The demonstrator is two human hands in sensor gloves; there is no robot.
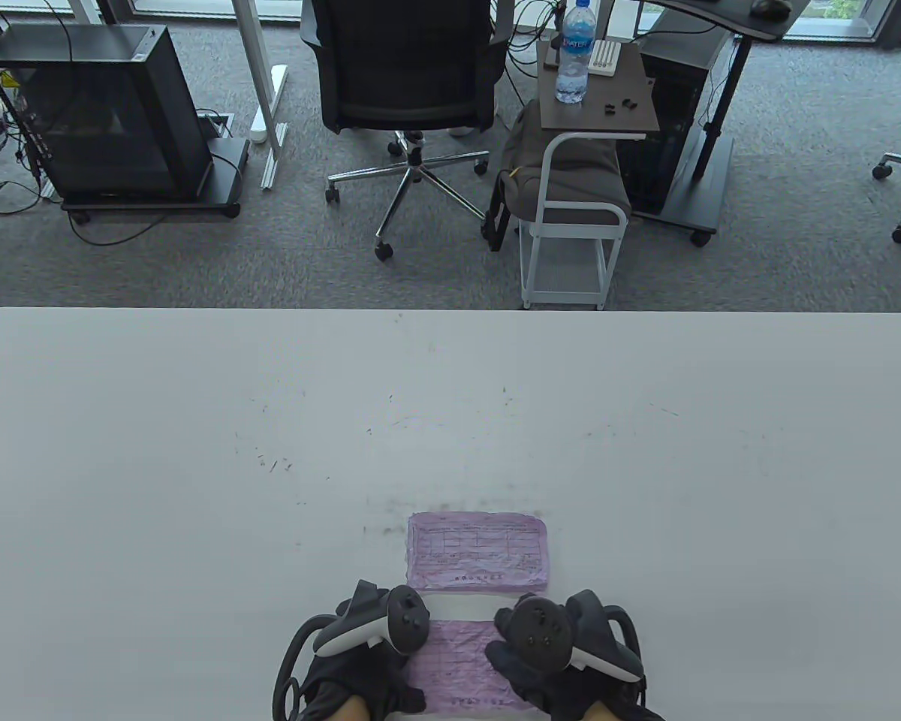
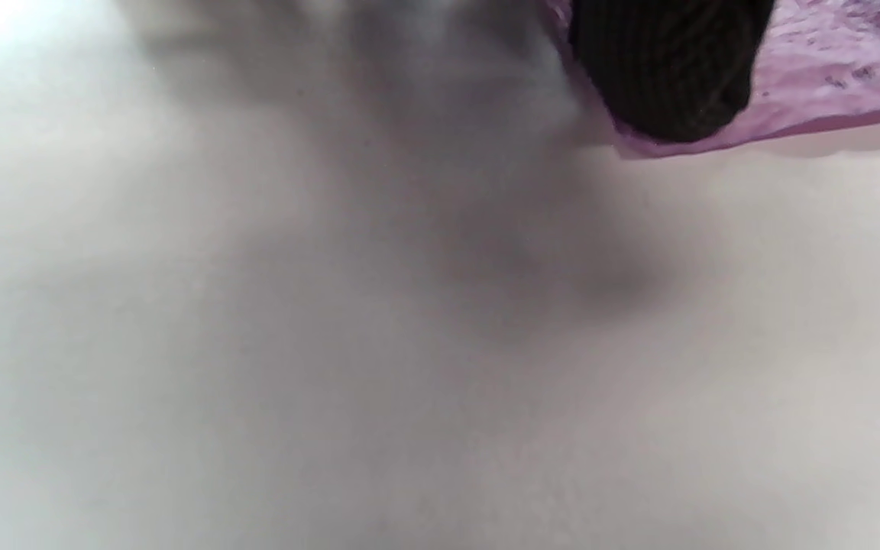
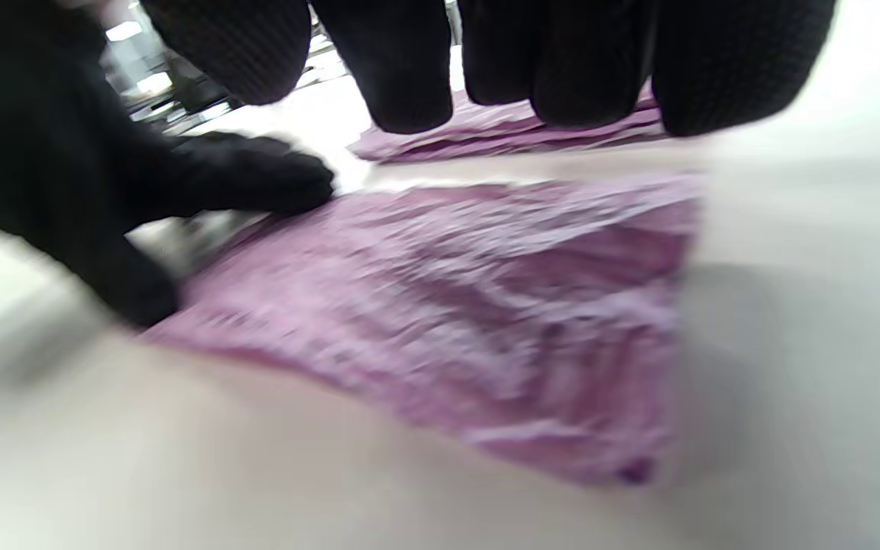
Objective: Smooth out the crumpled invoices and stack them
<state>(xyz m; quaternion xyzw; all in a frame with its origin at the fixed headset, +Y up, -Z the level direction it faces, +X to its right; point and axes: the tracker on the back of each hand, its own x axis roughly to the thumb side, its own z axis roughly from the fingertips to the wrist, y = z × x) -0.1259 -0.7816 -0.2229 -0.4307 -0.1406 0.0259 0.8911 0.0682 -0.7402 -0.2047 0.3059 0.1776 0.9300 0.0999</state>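
Observation:
A wrinkled pink invoice [image 1: 462, 665] lies flat on the white table [image 1: 195, 451] at the near edge, between my hands. My left hand [image 1: 375, 661] rests on its left edge; in the left wrist view a gloved fingertip [image 2: 669, 69] presses on the sheet's corner [image 2: 829, 76]. My right hand [image 1: 529, 657] is spread at the sheet's right side; in the right wrist view its fingers [image 3: 562, 61] hang just over the invoice [image 3: 486, 305]. A neat stack of flattened pink invoices [image 1: 478, 550] lies just beyond, and also shows in the right wrist view [image 3: 501, 130].
Beyond the table's far edge stand an office chair [image 1: 405, 75], a small side cart [image 1: 571, 225] with a water bottle [image 1: 575, 52], and a computer case [image 1: 97, 113] on the carpet.

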